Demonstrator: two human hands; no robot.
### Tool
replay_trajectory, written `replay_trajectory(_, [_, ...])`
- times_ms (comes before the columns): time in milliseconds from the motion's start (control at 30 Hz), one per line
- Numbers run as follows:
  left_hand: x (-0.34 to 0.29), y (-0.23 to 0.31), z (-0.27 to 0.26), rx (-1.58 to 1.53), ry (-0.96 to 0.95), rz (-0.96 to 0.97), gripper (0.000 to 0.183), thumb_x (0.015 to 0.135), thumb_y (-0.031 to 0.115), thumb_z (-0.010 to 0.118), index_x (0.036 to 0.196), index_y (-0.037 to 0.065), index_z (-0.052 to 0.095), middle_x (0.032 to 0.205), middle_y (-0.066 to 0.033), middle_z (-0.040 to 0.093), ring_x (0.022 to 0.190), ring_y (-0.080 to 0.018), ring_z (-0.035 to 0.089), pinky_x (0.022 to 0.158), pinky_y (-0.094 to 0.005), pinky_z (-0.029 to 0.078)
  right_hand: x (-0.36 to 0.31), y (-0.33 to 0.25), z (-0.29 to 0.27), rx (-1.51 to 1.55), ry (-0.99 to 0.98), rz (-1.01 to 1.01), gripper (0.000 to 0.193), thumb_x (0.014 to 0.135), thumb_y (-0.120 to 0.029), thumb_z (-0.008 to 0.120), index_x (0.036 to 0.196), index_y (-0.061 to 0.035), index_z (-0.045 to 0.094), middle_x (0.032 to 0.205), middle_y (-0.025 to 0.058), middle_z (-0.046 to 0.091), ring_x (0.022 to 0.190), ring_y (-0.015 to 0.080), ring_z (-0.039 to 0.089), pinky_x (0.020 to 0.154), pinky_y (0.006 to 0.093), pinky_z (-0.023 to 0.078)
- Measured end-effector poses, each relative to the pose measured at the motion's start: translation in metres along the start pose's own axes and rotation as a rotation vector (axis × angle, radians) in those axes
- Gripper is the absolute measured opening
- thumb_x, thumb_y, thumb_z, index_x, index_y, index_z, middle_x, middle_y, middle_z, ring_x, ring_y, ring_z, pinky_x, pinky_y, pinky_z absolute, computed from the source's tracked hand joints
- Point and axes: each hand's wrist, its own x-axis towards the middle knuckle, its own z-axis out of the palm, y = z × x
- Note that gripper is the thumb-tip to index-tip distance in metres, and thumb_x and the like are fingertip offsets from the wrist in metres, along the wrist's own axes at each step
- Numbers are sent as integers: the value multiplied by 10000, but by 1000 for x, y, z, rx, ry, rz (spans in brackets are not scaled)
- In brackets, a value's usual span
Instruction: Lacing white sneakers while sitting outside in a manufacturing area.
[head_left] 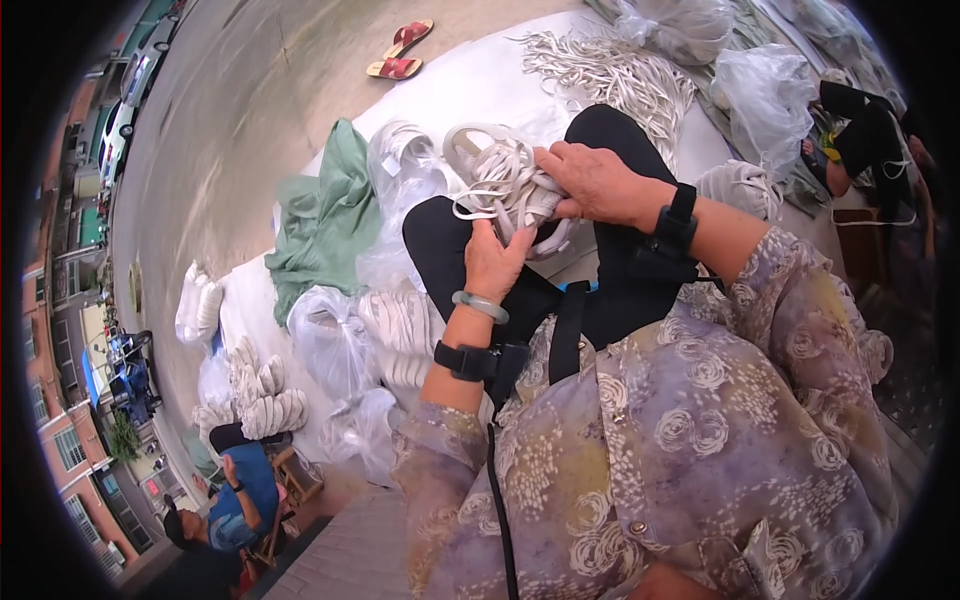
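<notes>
Gripping a white shoe [508,182] between and above two dark-clad knees, near the middle of the view, with both hands at once. Draped over its top in a loose tangle of white laces [478,212]. Supporting it from six o'clock with the left hand [495,262], partly curled against the near side, with some fingers hidden below. Pressing in from three o'clock with the right hand [598,182], bent nearly closed over the edge of the shoe and its laces; too tangled there to tell which strand, if any, is pinched.

Counting clock directions from the shoe: spread on a white sheet [455,90], between one and two o'clock, a heap of loose laces [620,85]. At three o'clock, past the right wrist, another white shoe [745,188]. At nine, a crumpled green cloth [325,215]. At seven, a stack of pale shoes [397,325], just beside a clear plastic bag [332,340]. Near eleven, lying off the sheet, a pair of red sandals [396,68]. Farther out, between seven and eight, a seated person in blue [250,500].
</notes>
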Motion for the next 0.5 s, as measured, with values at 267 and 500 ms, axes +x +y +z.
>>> replay_trajectory(267, [13, -12, 13, -402, -26, 7, 600, 774, 241, 637, 1268, 20, 377, 1206, -154, 497, 1066, -244, 516, 883, -355, 423, 17, 15, 9, -44, -47, -44, 525, 622, -165, 654, 1074, 28, 471, 854, 168, 589, 804, 330, 597, 664, 401, 492])
replay_trajectory(500, [11, -27, -2, -781, -162, -264, 621, 894, 529, 370, 1350, 111, 324, 1351, -62, 391, 1198, -248, 404, 965, -411, 328, 13, 11, 18, 76, 75, 31, 306, 648, -113, 584, 908, 13, 481, 724, 179, 595, 718, 358, 606, 595, 428, 480])
